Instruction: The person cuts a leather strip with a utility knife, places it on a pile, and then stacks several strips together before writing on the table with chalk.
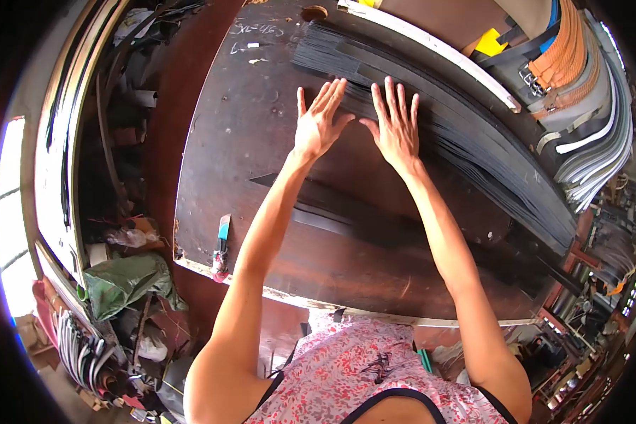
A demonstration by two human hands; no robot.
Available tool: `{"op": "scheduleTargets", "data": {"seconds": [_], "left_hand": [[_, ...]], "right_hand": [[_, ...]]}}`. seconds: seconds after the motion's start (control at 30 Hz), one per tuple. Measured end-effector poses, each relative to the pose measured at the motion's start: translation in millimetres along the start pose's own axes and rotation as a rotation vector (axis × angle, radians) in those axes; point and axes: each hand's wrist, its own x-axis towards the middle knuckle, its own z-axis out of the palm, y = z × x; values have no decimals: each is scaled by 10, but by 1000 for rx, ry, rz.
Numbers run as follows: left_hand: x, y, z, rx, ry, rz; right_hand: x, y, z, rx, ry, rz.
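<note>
Where flat dark strips [431,127] fan, palms press.

1. A blue-handled knife [221,244] lies at the lower left edge of the brown worktable [240,141].
2. A green bag [124,279] sits crumpled on the floor, lower left.
3. Orange and grey straps [569,63] hang upper right.
</note>
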Motion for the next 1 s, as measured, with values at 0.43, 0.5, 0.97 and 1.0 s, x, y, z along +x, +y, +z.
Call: {"op": "scheduleTargets", "data": {"seconds": [0.43, 0.5, 0.97, 1.0], "left_hand": [[-83, -98, -254, 143, 154, 347], [-88, -98, -242, 191, 121, 357], [-112, -147, -238, 113, 70, 432], [-106, -149, -238, 111, 73, 438]], "right_hand": [[58, 33, 7, 13, 41, 0], [63, 34, 5, 26, 47, -2], [57, 42, 16, 27, 57, -2], [57, 42, 16, 25, 56, -1]]}}
